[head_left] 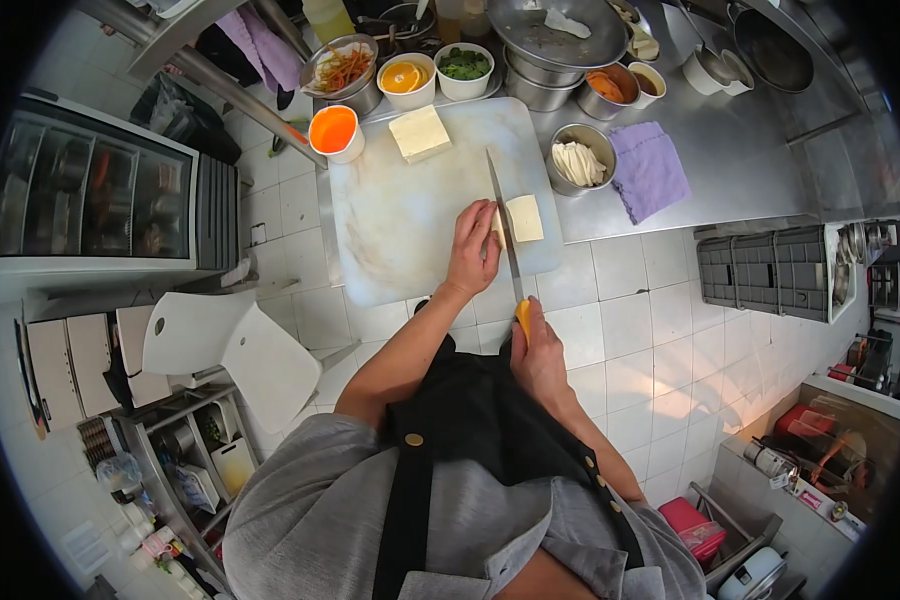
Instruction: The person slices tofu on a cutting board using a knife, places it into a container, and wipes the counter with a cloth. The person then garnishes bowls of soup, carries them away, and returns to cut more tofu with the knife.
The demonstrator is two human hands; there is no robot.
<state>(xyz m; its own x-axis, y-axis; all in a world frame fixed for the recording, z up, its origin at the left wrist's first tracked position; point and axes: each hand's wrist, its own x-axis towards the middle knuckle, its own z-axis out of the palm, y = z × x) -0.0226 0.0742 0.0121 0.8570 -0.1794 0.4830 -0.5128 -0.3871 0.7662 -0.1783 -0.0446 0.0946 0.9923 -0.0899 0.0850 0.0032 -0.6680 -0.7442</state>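
My right hand (539,358) grips the yellow handle of a long kitchen knife (500,195), its blade pointing away from me across the white cutting board (380,210). Left of the blade, my left hand (475,247) has its fingers curled together around a small pale piece that looks like tofu, mostly hidden by them. Just right of the blade lies a flat cut piece of tofu (526,218). A larger tofu block (420,134) rests near the far edge of the board.
Behind the board stand tubs of orange sauce (336,131), orange slices (405,76) and green leaves (464,64). Right of it are a metal pot of pale strips (578,163) and a purple cloth (650,172). A white chair (270,360) stands at left.
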